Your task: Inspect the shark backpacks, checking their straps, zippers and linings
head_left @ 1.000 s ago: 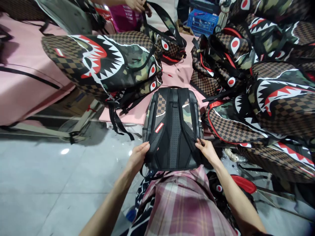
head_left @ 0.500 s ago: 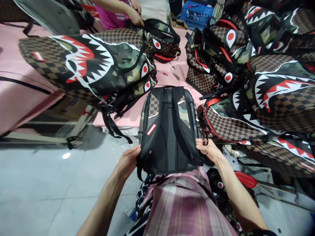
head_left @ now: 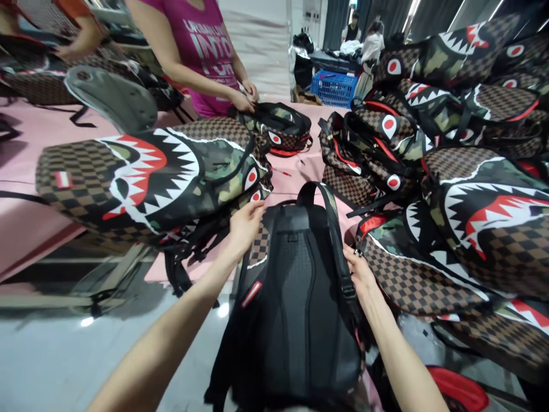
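Backpack [head_left: 298,303] front hidden, shirt lettering [head_left: 208,48] blurred

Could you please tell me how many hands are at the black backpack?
2: the left hand by the backpack's upper left edge, and the right hand beside its right strap. Neither is fully hidden, though some fingertips are.

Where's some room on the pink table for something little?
There's a gap on the pink table between the left shark bag and the bag pile on the right, past the black backpack; a tiny red thing lies there. More pink shows behind that bag's left end. Bags crowd the right side.
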A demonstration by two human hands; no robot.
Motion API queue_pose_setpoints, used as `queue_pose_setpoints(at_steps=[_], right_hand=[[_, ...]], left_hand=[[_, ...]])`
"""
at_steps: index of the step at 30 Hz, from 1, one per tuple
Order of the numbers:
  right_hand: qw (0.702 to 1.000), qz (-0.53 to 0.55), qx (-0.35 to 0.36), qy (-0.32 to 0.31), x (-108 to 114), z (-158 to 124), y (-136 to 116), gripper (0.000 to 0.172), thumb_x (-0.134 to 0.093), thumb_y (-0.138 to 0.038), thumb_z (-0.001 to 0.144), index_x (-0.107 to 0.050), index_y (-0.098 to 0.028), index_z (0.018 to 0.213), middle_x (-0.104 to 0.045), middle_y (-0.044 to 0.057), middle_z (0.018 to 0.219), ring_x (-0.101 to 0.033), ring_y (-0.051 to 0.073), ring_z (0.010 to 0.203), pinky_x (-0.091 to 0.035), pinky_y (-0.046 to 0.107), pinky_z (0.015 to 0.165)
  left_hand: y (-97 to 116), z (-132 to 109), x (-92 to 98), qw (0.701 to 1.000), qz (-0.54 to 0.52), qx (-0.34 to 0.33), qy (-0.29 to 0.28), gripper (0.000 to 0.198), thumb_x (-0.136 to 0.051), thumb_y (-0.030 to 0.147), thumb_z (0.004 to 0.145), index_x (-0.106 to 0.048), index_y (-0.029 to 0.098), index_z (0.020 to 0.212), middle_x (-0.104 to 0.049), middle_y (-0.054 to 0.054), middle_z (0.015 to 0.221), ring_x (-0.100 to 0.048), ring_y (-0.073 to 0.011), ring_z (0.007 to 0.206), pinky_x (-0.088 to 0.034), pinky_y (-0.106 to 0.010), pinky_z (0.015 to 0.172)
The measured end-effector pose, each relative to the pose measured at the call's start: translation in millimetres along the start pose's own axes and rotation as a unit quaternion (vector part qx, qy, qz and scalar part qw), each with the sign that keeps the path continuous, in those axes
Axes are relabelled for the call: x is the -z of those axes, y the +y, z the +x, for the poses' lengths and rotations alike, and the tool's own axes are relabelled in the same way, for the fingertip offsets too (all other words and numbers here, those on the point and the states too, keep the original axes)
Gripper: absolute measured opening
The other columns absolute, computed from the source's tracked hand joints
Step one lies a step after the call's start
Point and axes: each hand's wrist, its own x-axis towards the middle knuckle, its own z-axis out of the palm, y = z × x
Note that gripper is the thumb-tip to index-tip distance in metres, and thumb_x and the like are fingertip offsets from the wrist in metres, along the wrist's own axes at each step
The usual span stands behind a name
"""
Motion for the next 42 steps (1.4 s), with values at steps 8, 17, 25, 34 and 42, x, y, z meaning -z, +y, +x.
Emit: queue_pose_setpoints(at_steps=[8, 17, 25, 34, 42], right_hand=[[0.992, 0.079, -0.074, -0.067, 17.3, 29.0, 7.3, 0.031, -0.076, -0.022, 0.061, -0.062, -0.019, 0.088, -0.036, -0.012, 0.044, -0.018, 0.000, 0.031, -0.019, 0.011, 0.029], [0.993, -0.113, -0.018, -0.025, 46.4, 5.4, -13.4, 0.037, -0.067, -0.049, 0.067, -0.064, -0.018, 0.087, -0.044, -0.005, 0.045, -0.029, 0.005, 0.032, -0.024, 0.018, 0.031], [0.982, -0.188, -0.019, 0.009, 48.9, 6.0, -19.1, 0.050, -0.063, -0.060, 0.066, -0.068, -0.014, 0.083, -0.057, 0.002, 0.049, -0.041, 0.008, 0.036, -0.031, 0.020, 0.033], [0.987, -0.031, -0.140, -0.065, 66.1, 15.4, 3.6, 0.053, -0.061, -0.065, 0.065, -0.065, -0.012, 0.067, -0.042, -0.004, 0.031, -0.031, 0.005, 0.025, -0.021, 0.016, 0.024], [0.983, 0.029, -0.156, -0.087, 63.5, 10.7, -0.6, 0.046, -0.059, -0.055, 0.075, -0.067, -0.010, 0.071, -0.041, -0.005, 0.031, -0.033, 0.004, 0.025, -0.023, 0.014, 0.025]], left_hand=[[17.6, 120.2, -124.2, 0.934, -0.149, -0.101, -0.307, 0.022, -0.068, 0.021, 0.063, -0.070, 0.019, 0.085, -0.069, -0.003, 0.090, -0.059, -0.0170, 0.088, -0.040, -0.022, 0.085], [23.4, 124.7, -152.9, 0.905, -0.108, -0.083, -0.403, 0.041, -0.067, 0.031, 0.063, -0.037, 0.017, 0.038, -0.029, 0.006, 0.041, -0.024, -0.0063, 0.043, -0.017, -0.024, 0.045], [24.5, 120.9, -156.4, 0.902, 0.008, -0.055, -0.428, 0.047, -0.063, 0.039, 0.066, -0.032, 0.018, 0.038, -0.022, 0.006, 0.039, -0.018, -0.0059, 0.040, -0.014, -0.026, 0.045], [12.0, 83.1, -104.4, 0.954, 0.103, -0.191, -0.206, 0.039, -0.049, 0.037, 0.081, -0.056, 0.014, 0.111, -0.056, -0.012, 0.118, -0.045, -0.0242, 0.115, -0.030, -0.036, 0.101], [-37.3, -112.4, 3.8, 0.907, 0.351, -0.232, -0.024, 0.056, -0.050, 0.046, 0.081, -0.041, 0.014, 0.126, -0.048, -0.018, 0.125, -0.041, -0.0327, 0.120, -0.033, -0.050, 0.100]])
